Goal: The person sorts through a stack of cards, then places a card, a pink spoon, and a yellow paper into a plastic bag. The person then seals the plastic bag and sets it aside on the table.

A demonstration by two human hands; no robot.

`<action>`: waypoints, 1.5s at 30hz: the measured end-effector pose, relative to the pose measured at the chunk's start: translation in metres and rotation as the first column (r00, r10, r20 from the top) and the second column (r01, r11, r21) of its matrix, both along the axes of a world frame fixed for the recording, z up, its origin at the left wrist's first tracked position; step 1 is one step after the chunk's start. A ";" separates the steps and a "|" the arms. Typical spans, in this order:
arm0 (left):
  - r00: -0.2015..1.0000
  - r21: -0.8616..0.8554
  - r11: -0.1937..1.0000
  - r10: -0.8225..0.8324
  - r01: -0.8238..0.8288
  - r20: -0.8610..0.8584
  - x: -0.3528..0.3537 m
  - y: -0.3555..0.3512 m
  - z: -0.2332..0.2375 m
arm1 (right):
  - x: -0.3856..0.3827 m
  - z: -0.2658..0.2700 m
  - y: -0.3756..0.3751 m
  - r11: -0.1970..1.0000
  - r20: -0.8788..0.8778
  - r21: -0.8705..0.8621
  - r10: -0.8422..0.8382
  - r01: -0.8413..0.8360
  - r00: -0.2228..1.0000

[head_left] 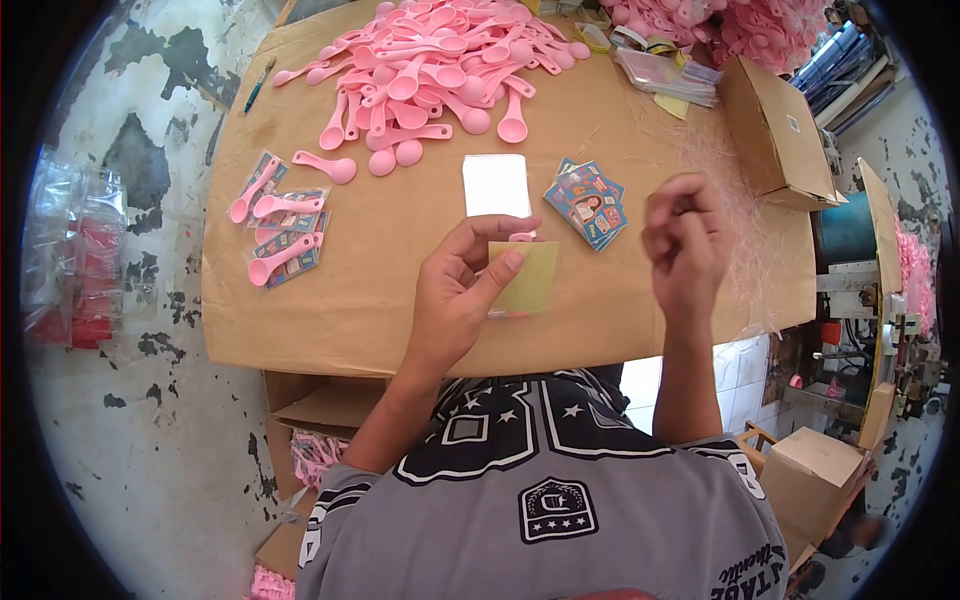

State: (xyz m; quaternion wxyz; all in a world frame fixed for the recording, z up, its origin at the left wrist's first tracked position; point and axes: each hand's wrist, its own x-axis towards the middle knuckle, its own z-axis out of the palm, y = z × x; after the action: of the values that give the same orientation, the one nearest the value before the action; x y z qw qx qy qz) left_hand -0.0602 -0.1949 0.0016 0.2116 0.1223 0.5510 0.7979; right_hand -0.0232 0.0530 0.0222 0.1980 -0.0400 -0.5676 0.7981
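Head view: a yellowish packet (530,282) (pink spoon tip (522,237) showing) is being pinched by the left hand (455,295) above the table (370,285); the right hand (685,240) is being held curled, contents indiscernible.

Grey T-shirt (545,505) (black-and-white printed panel), bare forearms.

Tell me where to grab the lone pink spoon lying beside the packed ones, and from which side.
Pinch the spoon by its slim handle, from above, with fingers across its width. It lies flat on the cardboard, handle pointing left and bowl right. The rounded bowl would probably slip more easily.
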 end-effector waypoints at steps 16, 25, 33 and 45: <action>0.995 0.075 0.993 0.095 -0.094 -0.010 0.000 -0.019 -0.004 | 0.000 0.002 -0.061 0.916 0.198 0.237 0.281 -0.324 0.939; 0.985 0.142 0.987 0.098 -0.078 -0.142 -0.001 -0.025 -0.018 | 0.005 0.000 -0.045 0.817 -0.005 0.478 0.370 -0.322 0.929; 0.995 0.084 0.996 0.035 -0.027 -0.091 0.003 -0.016 -0.010 | 0.022 0.020 -0.044 0.760 0.135 0.565 0.301 -0.323 0.944; 0.595 -0.043 0.740 0.503 -0.671 -0.627 -0.028 -0.104 0.019 | 0.021 -0.002 -0.015 0.920 0.105 0.388 0.024 -0.063 0.994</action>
State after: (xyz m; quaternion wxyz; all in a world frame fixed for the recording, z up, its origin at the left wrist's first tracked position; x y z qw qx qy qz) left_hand -0.0880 -0.2987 0.0209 -0.2290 0.1372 0.7016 0.6607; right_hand -0.0018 0.0378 0.0202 0.1559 -0.0260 -0.7250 0.6704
